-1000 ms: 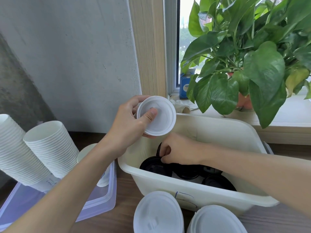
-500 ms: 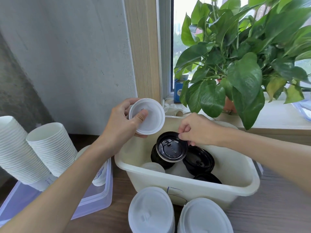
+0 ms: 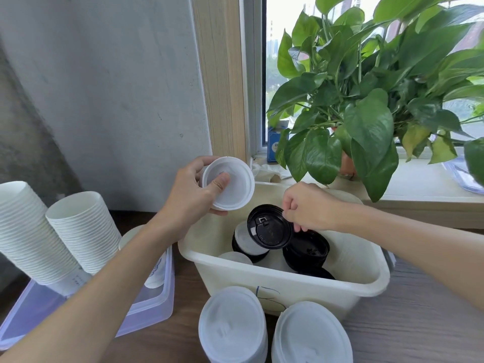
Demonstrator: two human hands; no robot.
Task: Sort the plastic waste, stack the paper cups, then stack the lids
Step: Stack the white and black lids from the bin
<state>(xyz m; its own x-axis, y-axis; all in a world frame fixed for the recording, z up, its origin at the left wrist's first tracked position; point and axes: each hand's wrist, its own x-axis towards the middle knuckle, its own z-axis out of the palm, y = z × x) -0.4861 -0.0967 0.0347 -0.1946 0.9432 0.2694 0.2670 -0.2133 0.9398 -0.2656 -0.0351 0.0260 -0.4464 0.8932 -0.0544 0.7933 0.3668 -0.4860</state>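
Observation:
My left hand grips a white lid above the back left corner of a cream plastic bin, thumb pressed inside it. My right hand pinches the rim of a black lid and holds it tilted over the bin. Below it lie more black lids and a few white lids. Two stacks of white lids stand in front of the bin. Two leaning stacks of white paper cups rest in a clear tray on the left.
A potted green plant spreads over the windowsill behind the bin, leaves hanging near my right hand. A small blue box sits by the window frame. The grey wall stands on the left. The brown wooden table shows at the right front.
My right hand has come up out of the bin with a black lid pinched at its rim. My left hand keeps the white lid in about the same place.

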